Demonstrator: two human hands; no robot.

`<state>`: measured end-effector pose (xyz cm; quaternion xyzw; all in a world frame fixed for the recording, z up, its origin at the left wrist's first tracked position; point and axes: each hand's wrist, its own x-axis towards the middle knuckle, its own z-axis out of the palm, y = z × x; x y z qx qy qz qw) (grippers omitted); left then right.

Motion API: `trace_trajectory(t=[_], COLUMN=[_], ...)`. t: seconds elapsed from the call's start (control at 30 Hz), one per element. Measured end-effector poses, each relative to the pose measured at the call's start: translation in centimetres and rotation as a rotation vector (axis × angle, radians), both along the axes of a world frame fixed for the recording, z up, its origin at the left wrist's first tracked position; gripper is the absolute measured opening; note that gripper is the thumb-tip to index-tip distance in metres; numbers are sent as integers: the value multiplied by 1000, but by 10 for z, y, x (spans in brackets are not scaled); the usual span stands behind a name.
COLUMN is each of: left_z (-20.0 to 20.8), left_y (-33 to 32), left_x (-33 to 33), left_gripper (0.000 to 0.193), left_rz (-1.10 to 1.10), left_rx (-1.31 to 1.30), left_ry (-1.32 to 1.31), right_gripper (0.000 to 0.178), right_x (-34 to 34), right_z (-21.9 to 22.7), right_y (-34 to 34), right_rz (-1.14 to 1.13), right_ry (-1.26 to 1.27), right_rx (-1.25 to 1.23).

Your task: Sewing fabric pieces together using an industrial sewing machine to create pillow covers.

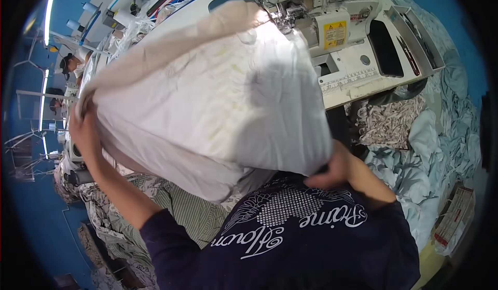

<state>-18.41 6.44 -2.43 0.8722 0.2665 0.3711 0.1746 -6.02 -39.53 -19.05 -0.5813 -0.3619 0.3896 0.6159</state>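
A wide piece of pale white and beige cloth (207,98) is stretched out in front of me, its far corner lying by the needle area of a sewing machine (285,17). At its left end the edge is bunched in my left hand (85,131), which is closed on it. My right hand (332,168), smeared by motion, pinches the near right corner close to my body. A bright lamp spot falls on the cloth beside the presser foot, and a shadow crosses its right part. The lower left edge of the cloth is folded over.
On the machine table (337,85), to the right, lie a dark phone (384,48), red-handled tweezers (409,56) and a narrow tray (415,33). Beyond are a heap of fabric scraps (389,121) and light blue cloth (415,157). Striped cloth (192,209) lies below left. Other people sit far left.
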Motion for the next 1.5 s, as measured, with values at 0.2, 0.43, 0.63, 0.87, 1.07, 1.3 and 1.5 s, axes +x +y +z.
trace_trajectory(t=[0.2,0.43,0.63,0.87,1.07,1.3,1.5], left_z=[-101,-125,-107,-145,-154,-133,-113], left_y=[29,-25,-118,-103,-73,-50,-39], left_x=[90,85,42,4,28,73,110], left_gripper=[35,39,42,23,24,22,19], left_rz=[230,-321,-556,-156,-26,-119,-237], left_rx=[494,396,80,-35,-247,-325,-434], left_ry=[203,-72,480,523,-74,-185,-262], right_gripper=[20,26,26,25,24,20,21], right_x=[-12,27,81,79,79,80,82], right_z=[-50,16,51,47,48,44,47], right_y=[-12,20,55,63,63,62,61], right_rz=[-156,-795,-524,-587,-589,-593,-540], right_ry=[-811,-253,211,224,269,249,250], right_rx=[-474,-34,-52,58,80,97,71])
